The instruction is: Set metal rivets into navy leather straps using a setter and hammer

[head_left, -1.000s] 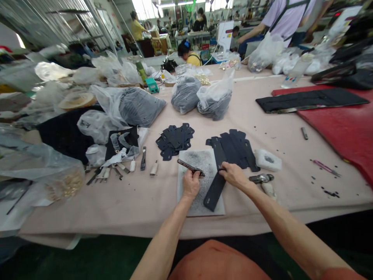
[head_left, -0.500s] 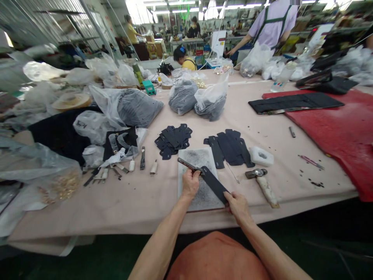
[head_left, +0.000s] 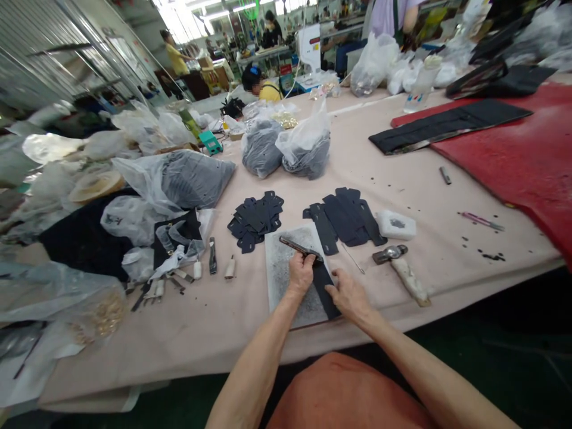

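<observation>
My left hand [head_left: 301, 273] is closed around a slim dark metal punch [head_left: 298, 245], which lies tilted above a black strip [head_left: 327, 297]. The strip rests slantwise on a speckled white board [head_left: 279, 271], its upper end partly hidden by the punch and hand. At the strip's right edge is my right hand [head_left: 351, 296], fingers apart and not gripping it; whether a fingertip touches it is hard to tell. A hammer [head_left: 389, 254] with a wrapped handle lies to the right, beside a white block [head_left: 395, 224]. A thin pointed tool [head_left: 354, 259] lies near the board.
Dark cut pieces lie in a left pile [head_left: 255, 219] and a right pile [head_left: 351, 217]. Several small tools, including a flat metal one [head_left: 213, 256], are on the left. Filled plastic bags [head_left: 306, 149] stand behind. Red material [head_left: 500, 155] covers the right side. People work farther back.
My right hand has let go of the strip's lower end and moved up along its edge. The punch has shifted right over the strip's top. The head view has tilted and turned.
</observation>
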Available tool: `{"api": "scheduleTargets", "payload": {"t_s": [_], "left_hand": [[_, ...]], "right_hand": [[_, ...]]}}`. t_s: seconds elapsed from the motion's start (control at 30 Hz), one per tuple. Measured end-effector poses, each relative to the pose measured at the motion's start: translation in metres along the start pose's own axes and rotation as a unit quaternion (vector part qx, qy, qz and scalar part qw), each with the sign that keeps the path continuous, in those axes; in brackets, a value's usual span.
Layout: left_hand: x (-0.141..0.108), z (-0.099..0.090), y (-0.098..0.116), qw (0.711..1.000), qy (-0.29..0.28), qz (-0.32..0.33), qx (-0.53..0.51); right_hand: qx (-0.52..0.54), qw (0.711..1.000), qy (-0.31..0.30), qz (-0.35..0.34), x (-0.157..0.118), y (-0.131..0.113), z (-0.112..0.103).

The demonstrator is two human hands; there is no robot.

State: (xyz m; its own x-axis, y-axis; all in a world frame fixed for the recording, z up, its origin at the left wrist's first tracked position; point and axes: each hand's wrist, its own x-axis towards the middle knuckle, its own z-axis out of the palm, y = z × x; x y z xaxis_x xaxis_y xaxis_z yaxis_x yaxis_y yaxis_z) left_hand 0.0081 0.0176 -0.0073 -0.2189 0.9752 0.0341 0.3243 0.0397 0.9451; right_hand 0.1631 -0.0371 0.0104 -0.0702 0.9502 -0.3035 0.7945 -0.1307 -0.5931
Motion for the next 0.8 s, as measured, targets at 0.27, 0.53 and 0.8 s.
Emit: {"api": "scheduleTargets", "payload": {"t_s": [0.27, 0.53, 0.8], "left_hand": [[-0.004, -0.012, 0.002, 0.998, 0.012, 0.019, 0.063], [-0.002, -0.004, 0.008, 0.993, -0.076, 0.080, 0.044], [-0.004, -0.003, 0.005, 0.992, -0.067, 0.090, 0.049]], "right_hand": [[0.153, 0.987, 0.024, -0.031, -0.001, 0.017, 0.012], [0.083, 0.994, 0.038, -0.067, 0.002, 0.016, 0.011], [0.031, 0.986, 0.113, -0.121, 0.011, 0.010, 0.023]]}}
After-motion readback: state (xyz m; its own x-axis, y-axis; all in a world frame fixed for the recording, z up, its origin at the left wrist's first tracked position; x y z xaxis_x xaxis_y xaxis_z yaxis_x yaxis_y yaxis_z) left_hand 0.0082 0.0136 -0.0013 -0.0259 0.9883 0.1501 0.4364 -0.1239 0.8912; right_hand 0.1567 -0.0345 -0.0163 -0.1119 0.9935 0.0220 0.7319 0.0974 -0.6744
